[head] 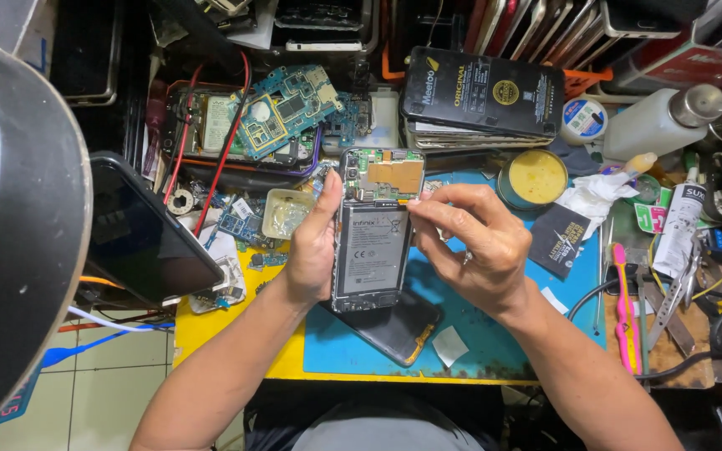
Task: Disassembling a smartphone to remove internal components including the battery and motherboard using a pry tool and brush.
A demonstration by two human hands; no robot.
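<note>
- Above the blue mat, at the middle of the bench, an opened phone with its back cover off is held upright, battery and circuit board showing.
- The left hand grips the phone's left edge, thumb on its face, fingers curled behind.
- The right hand rests at the phone's right edge, thumb and forefinger pinched narrow near the board's lower corner; what they pinch is too small to tell.
- Under the phone lies a dark screen panel.
- Far right stands a yellow paste tin; far left, a blue circuit board.
- At the right edge lies a pink toothbrush.
</note>
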